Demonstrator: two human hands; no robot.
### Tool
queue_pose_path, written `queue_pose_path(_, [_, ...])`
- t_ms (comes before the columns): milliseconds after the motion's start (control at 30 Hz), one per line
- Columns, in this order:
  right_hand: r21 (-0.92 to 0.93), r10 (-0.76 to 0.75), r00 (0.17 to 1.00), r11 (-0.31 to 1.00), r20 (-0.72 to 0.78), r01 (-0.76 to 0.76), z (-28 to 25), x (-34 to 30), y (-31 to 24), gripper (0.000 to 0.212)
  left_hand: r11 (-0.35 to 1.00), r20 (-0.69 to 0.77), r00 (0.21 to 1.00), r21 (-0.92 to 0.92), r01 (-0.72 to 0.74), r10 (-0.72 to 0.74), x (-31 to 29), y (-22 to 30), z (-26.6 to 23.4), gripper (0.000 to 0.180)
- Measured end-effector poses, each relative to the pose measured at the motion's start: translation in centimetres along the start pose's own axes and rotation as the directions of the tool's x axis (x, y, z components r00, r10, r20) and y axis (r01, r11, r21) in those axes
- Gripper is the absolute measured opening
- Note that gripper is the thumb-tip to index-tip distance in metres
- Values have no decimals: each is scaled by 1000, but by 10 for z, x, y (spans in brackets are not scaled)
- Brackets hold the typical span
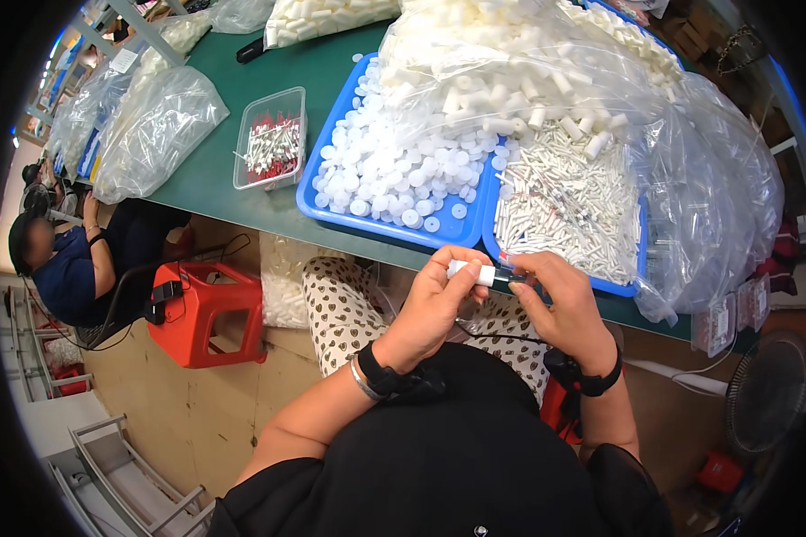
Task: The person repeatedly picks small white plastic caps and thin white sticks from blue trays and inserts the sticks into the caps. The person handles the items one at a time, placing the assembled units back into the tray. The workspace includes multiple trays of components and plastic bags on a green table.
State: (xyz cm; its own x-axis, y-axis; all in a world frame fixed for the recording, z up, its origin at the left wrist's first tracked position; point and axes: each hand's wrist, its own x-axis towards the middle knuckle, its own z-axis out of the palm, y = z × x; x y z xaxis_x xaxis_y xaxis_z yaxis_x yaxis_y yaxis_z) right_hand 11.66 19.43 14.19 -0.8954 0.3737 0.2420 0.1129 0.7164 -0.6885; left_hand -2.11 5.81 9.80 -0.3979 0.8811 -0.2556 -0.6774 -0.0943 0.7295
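Just in front of the table edge, my left hand (pixel 430 309) pinches a short white cylinder (pixel 472 272) between thumb and fingers. Against its right end, the fingertips of my right hand (pixel 566 309) close on a small dark piece (pixel 514 277), partly hidden by the fingers. Beyond my hands is a blue tray (pixel 376 230) heaped with translucent white discs (pixel 403 183). To its right, a second blue tray (pixel 643 246) holds many thin white sticks (pixel 555 210), some with reddish bits among them.
A large clear bag of white cylinders (pixel 546 76) spills over both trays. On the green table (pixel 215 192) stands a clear box (pixel 240 174) of red-and-white pieces. Clear bags (pixel 716 170) hang at right near a fan (pixel 766 394). A person (pixel 67 259) sits at left beyond a red stool (pixel 192 322).
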Motion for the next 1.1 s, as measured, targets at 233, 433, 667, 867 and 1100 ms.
queue_pose_path(233, [106,37,999,994,23,-39,4,-6,-1,29,999,-10,999,16,-41,41,2,-4,-6,19])
queue_pose_path(433, [328,288,957,906,-19,-266,32,-15,-6,25,912,-21,959,317,-262,282,-1,-19,0,19])
queue_pose_path(667, [214,50,999,976,-2,-49,32,-16,7,22,983,62,997,171,-62,52,-9,-21,-6,25])
queue_pose_path(867, [302,29,999,952,37,-39,39,-16,-3,19,988,242,968,117,-103,72,-8,-26,-3,41])
queue_pose_path(1100, [229,70,994,972,-82,-50,60,-18,2,24,991,200,973,-42,130,-119,-3,-12,1,46])
